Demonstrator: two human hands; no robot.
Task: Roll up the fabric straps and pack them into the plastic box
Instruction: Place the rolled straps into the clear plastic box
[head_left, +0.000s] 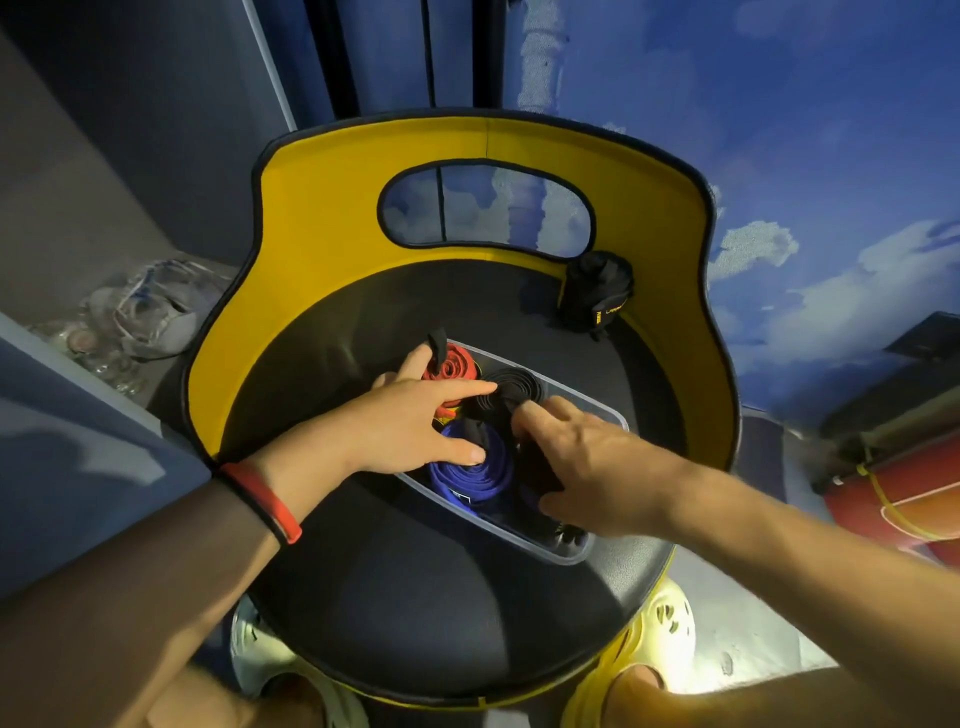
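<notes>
Black chair seat carries plastic box. Left hand fingers splayed, pressing rolled straps at box's 10 o'clock; right hand curled, grip unclear. Straps likely soft, springy: pinch roll sides.

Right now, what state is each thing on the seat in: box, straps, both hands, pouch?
Plastic box: open, no lid, on the seat.
Left hand: fingers straight, pressing the rolls.
Right hand: curled round a dark strap in the box.
Red strap: rolled, in the box's far end.
Black strap: rolled, in the box beside it.
Blue strap: rolled, in the box, under the left thumb.
Pouch: upright on the seat, untouched.
</notes>
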